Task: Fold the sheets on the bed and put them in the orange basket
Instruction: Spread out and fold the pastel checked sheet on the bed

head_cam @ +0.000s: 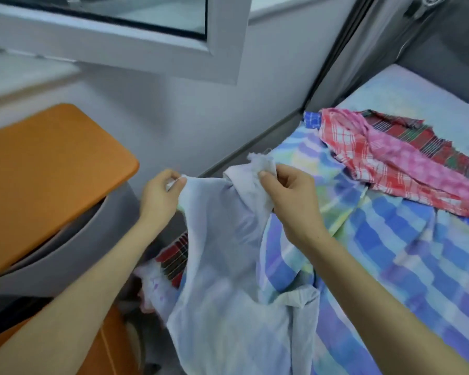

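Observation:
A thin white sheet (228, 266) hangs in front of me by its top edge. My left hand (160, 196) pinches one corner and my right hand (287, 196) pinches the other. The sheet drapes down over the left edge of the bed (390, 266), which is covered by a blue striped cloth. A pile of red checked, pink and dark plaid sheets (385, 161) lies farther back on the bed. At the lower left stands the orange basket (111, 345); its raised orange lid (49, 174) leans to the left. A red plaid cloth (173, 258) and a pale cloth show beneath the hanging sheet.
A grey wall with a window frame (146, 55) rises behind the basket. A dark grey panel (431, 50) stands at the head of the bed. The bed's far right part shows a pale blue mattress cover (417, 96).

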Tool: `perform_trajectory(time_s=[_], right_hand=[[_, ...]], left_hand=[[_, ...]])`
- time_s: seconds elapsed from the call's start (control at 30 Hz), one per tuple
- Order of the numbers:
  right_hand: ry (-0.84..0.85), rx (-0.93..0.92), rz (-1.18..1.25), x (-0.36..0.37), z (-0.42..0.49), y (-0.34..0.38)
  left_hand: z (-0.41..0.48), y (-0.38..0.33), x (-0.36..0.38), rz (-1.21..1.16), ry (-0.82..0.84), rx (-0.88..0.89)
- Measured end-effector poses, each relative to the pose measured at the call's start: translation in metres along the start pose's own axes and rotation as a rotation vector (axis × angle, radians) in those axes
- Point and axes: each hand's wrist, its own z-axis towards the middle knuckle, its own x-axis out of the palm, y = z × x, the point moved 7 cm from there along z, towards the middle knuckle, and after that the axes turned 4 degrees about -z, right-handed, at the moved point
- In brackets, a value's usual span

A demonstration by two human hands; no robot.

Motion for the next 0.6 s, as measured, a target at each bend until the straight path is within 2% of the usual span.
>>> perform_trajectory(time_s=[0.13, 0.23, 0.3, 0.37, 0.5, 0.6], right_hand=[[-0.036, -0.222, 0.008, -0.001, 0.019, 0.146], [-0.100, -0.403, 0.016, 0.002, 0.033, 0.255], [-0.129, -0.488, 0.008, 0.009, 0.037, 0.298], [-0.113, -0.463, -0.050, 0.024, 0.039, 0.294], [-0.072, -0.238, -0.165, 0.043, 0.030, 0.203], [-0.047, -0.210, -0.193, 0.050, 0.013, 0.173]], left_hand=[[0.016, -0.109, -0.054, 0.087, -0.003, 0.162], [0.027, -0.162, -0.087, 0.066, 0.007, 0.153], [0.029, -0.190, -0.104, 0.015, 0.000, 0.144], [0.024, -0.203, -0.113, -0.105, 0.026, 0.091], [0.004, -0.202, -0.114, -0.317, 0.193, -0.059], [-0.009, -0.196, -0.110, -0.336, 0.270, -0.108]])
